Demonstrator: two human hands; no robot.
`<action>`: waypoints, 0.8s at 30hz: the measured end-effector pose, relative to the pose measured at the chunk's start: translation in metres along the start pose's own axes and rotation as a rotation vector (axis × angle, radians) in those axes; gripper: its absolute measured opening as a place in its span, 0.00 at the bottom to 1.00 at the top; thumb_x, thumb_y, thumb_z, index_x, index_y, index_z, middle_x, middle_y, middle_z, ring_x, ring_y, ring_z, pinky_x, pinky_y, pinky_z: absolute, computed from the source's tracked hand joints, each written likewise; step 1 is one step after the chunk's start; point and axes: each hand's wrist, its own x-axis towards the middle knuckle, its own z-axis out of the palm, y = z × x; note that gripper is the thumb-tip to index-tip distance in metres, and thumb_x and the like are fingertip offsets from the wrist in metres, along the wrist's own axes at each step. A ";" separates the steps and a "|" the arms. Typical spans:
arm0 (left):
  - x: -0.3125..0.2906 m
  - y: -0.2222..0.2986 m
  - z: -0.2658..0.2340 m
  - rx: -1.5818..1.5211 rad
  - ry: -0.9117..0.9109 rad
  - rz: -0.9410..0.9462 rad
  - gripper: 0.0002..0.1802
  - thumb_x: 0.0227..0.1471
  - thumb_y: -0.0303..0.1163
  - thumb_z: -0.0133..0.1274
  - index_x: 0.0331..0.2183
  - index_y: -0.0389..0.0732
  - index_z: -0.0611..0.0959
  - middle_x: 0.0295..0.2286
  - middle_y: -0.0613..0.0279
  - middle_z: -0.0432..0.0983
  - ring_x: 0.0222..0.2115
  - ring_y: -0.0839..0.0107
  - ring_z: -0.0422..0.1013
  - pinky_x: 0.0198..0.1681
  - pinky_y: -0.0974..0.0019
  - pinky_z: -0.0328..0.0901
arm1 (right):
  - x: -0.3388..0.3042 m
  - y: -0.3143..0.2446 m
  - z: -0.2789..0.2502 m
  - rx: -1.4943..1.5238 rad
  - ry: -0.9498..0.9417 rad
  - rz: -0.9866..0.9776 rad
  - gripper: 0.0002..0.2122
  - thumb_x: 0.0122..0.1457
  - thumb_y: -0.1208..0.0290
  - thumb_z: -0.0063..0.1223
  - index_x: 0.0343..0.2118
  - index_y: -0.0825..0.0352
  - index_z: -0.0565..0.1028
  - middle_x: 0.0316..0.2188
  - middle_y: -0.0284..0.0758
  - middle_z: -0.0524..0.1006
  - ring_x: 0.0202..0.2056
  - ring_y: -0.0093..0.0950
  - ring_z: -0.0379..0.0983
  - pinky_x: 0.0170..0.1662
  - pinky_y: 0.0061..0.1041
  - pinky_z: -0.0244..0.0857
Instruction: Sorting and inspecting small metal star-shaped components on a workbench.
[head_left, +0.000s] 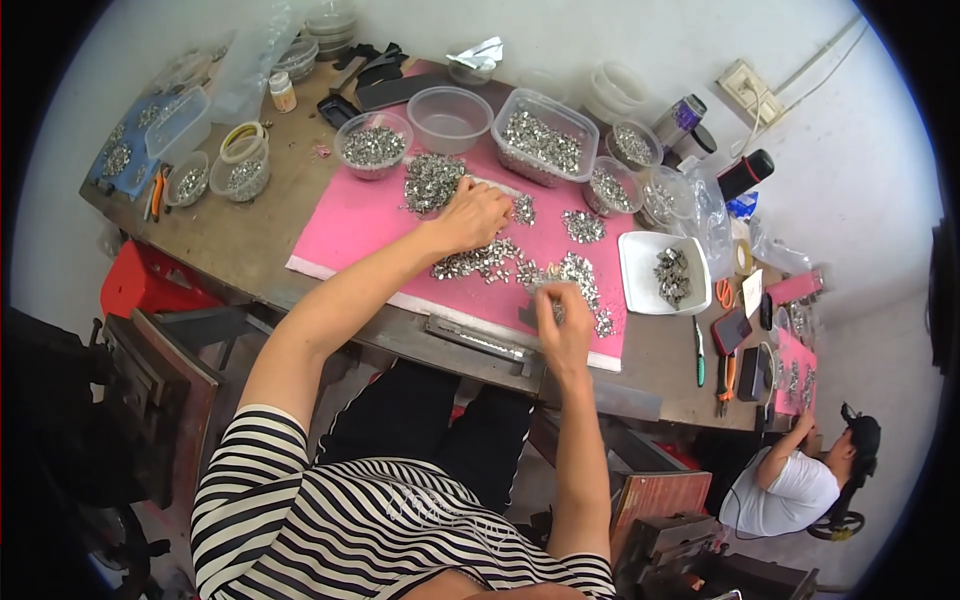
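Note:
On a pink mat [345,230] lie loose heaps of small shiny metal pieces. My left hand [473,215] is lowered between the large heap [433,182] and a lower heap [475,262], its fingers bent and drawn together. At the mat's near right part, my right hand [563,318] has its fingers curled in beside another heap [578,272]. Whatever either hand's fingertips hold is too small or hidden to make out. A small separate pile [583,227] lies right of my left hand.
Behind the mat stand a metal-filled round tub [374,146], an empty clear bowl [450,120] and a rectangular container [545,140]. A white tray [636,290] with metal pieces sits at right, near orange-handled pliers [726,380]. A co-worker [790,485] works at far right.

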 end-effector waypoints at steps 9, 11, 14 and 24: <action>0.000 0.010 0.004 0.062 0.169 0.123 0.04 0.52 0.27 0.55 0.33 0.42 0.81 0.32 0.57 0.78 0.39 0.57 0.74 0.53 0.47 0.58 | 0.083 0.073 0.058 -0.446 -0.017 -0.015 0.06 0.57 0.70 0.60 0.36 0.64 0.81 0.31 0.39 0.75 0.39 0.40 0.72 0.44 0.39 0.64; -0.003 0.010 0.002 0.045 0.147 0.108 0.04 0.52 0.27 0.55 0.33 0.42 0.80 0.32 0.57 0.78 0.40 0.57 0.73 0.52 0.47 0.57 | 0.084 0.075 0.065 -0.498 0.000 -0.075 0.05 0.57 0.70 0.60 0.35 0.64 0.80 0.31 0.38 0.75 0.38 0.40 0.72 0.44 0.39 0.63; -0.005 0.009 0.003 -0.005 0.134 0.045 0.04 0.52 0.27 0.55 0.33 0.42 0.80 0.33 0.57 0.77 0.41 0.57 0.72 0.51 0.48 0.56 | 0.083 0.073 0.070 -0.544 0.023 -0.170 0.03 0.55 0.72 0.59 0.32 0.63 0.77 0.30 0.37 0.74 0.37 0.38 0.71 0.43 0.38 0.61; -0.089 0.095 -0.065 -0.533 0.110 -0.028 0.04 0.55 0.24 0.53 0.34 0.35 0.75 0.30 0.54 0.72 0.33 0.53 0.70 0.39 0.55 0.65 | 0.010 -0.001 0.005 -0.286 -0.304 -0.184 0.05 0.54 0.76 0.60 0.30 0.65 0.75 0.29 0.38 0.74 0.35 0.39 0.71 0.40 0.38 0.61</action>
